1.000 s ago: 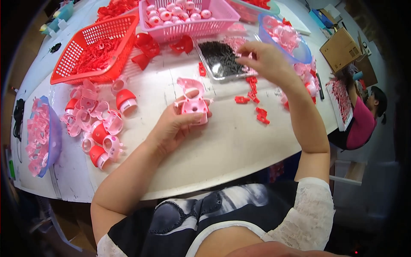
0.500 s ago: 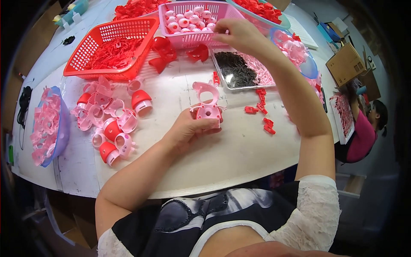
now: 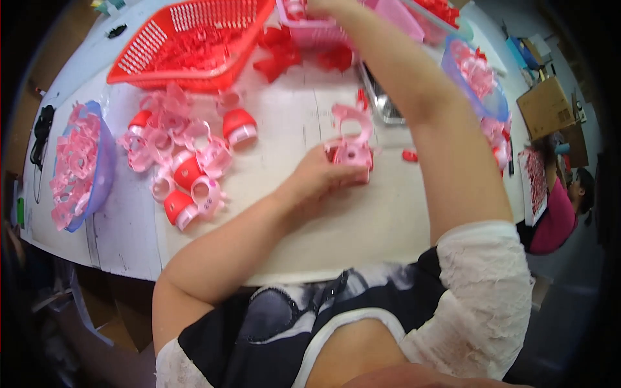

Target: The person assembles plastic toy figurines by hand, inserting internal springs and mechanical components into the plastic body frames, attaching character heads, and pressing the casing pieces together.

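Observation:
My left hand (image 3: 318, 173) is closed round the lower part of a pink plastic toy shell (image 3: 359, 155), held just above the table, with a ring-shaped opening at its top. Red pieces show inside the shell. Far off, at the upper edge, my right hand (image 3: 331, 8) reaches over the pink basket (image 3: 315, 33). Its fingers are cut off and blurred. Beside that hand, a few pink-and-white balls (image 3: 295, 9) show in the basket. A small red plastic part (image 3: 410, 156) lies on the table near my right forearm.
To the left lie several pink shells with red parts (image 3: 187, 169) and a blue bowl of pink shells (image 3: 103, 171). A red basket (image 3: 223, 76) of red pieces stands behind them. My right arm partly covers a clear tray (image 3: 388, 115). Another person (image 3: 555, 223) sits far right.
My right hand has gone farther over the pink basket, partly out of view. The whole view has shifted, and my left hand still holds the toy shell.

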Motion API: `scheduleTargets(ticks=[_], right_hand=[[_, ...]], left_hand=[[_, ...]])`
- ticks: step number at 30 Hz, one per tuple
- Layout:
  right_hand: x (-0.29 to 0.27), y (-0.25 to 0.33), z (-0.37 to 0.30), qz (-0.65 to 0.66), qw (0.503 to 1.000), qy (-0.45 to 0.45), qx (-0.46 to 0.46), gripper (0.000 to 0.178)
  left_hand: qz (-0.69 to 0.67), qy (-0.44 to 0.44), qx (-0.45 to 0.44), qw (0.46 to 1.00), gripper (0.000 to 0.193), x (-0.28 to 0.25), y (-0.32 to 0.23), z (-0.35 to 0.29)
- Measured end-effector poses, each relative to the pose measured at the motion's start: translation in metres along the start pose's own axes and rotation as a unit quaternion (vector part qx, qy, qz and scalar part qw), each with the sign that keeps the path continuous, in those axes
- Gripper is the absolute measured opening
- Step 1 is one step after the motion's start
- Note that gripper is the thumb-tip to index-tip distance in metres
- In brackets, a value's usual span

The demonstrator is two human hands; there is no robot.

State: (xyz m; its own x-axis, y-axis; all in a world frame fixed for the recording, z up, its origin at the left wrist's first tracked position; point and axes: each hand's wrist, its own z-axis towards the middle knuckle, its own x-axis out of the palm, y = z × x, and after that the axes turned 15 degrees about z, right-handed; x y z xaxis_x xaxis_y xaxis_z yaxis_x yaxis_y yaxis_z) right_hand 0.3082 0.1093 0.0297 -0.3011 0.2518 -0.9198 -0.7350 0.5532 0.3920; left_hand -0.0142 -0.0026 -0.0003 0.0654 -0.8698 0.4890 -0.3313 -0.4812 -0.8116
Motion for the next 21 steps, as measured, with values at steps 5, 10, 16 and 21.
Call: scheduleTargets(ticks=[5, 10, 16, 21], right_hand=[[-0.028, 0.016, -0.013, -0.035, 0.995, -0.041, -0.083, 0.034], [-0.093, 0.017, -0.175, 0.095, 0.948, -0.187, -0.238, 0.03], [-0.058, -0.015, -0.337, 0.159, 0.967, -0.018, -0.196, 0.027], [-0.022, -0.019, -0.36, 0.163, 0.976, -0.043, -0.14, 0.034]], left_hand=[[0.01, -0.01, 0.056, 0.998, 0.039, -0.016, 0.003, 0.0], [0.02, 0.0, 0.054, 0.998, 0.044, -0.007, 0.0, 0.006], [0.019, -0.07, 0.103, 0.992, 0.048, -0.009, 0.007, 0.001], [0.013, -0.094, 0.142, 0.985, 0.046, -0.013, 0.008, 0.004]])
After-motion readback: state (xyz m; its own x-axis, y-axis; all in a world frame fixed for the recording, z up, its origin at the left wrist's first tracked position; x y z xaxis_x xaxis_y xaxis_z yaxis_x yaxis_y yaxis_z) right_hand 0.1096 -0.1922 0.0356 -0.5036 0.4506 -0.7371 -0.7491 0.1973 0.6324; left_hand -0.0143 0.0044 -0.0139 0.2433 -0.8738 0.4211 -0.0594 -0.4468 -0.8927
